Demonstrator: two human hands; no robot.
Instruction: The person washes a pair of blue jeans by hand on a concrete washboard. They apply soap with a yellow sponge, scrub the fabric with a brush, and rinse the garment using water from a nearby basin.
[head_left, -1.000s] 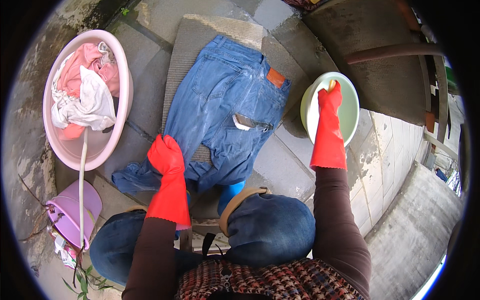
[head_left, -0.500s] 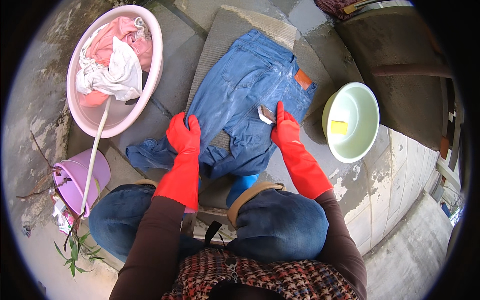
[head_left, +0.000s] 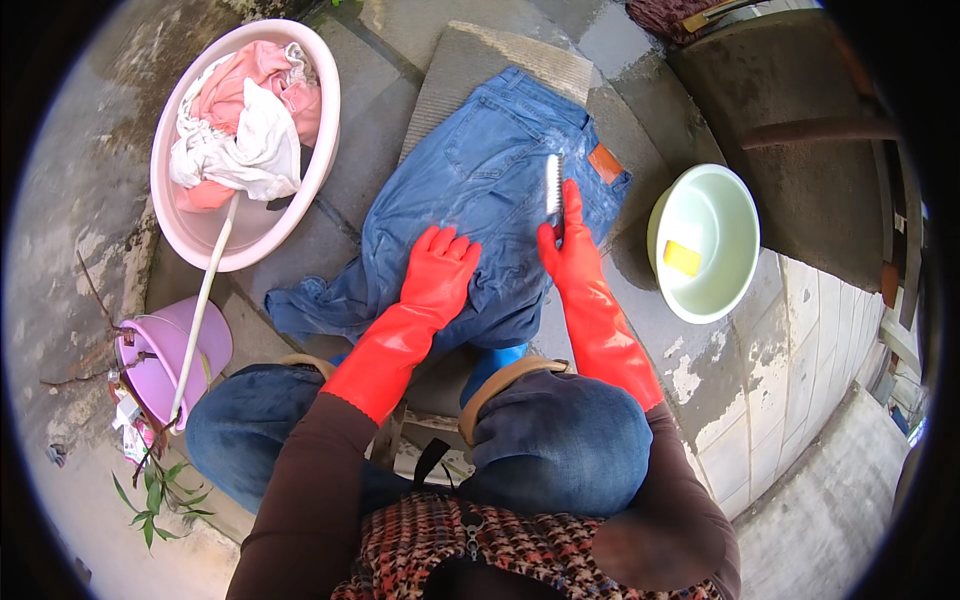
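A pair of blue jeans (head_left: 500,170) lies spread over a ribbed washing board (head_left: 500,45) on the ground, its waistband and brown patch at the far right. My left hand (head_left: 440,272), in a long red rubber glove, presses down on the near part of the jeans with its fingers curled into the cloth. In my right hand (head_left: 573,250), gloved the same way, is a scrub brush (head_left: 555,190). The brush is tipped on its side above the jeans, white bristles showing, with my index finger stretched along it.
To the right stands a pale green basin (head_left: 735,250) holding a yellow block (head_left: 682,259). A pink tub (head_left: 160,200) with pink and white clothes (head_left: 240,130) is at the far left, a pale stick (head_left: 212,275) leaning from it. Below sits a purple bucket (head_left: 170,350).
My left hand has let go of the jeans' left edge and moved right onto their middle. The brush has lifted and turned, so its bristles now show. The jeans are smoothed together somewhat.
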